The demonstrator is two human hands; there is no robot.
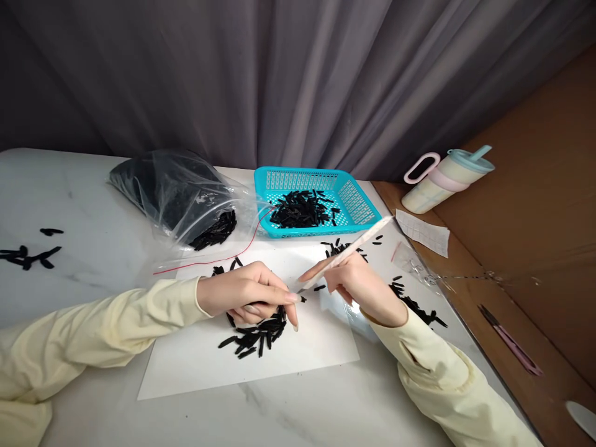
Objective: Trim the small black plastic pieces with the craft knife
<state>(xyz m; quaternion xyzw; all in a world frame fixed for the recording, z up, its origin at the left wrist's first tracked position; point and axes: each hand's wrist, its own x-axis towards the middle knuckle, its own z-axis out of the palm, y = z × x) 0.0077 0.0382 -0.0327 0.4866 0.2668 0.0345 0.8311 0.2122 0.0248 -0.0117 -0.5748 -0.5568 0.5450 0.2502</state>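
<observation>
Left hand [246, 295] on black pieces [256, 335] (mid-sheet), basket [358, 205] well apart

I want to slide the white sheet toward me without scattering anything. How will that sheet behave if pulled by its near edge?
The white sheet looks thin and flat, so probably floppy and light. The left hand rests over the black pieces on it, likely pinning it. On the smooth marble table it should slide easily, and the loose pieces may shift.
</observation>
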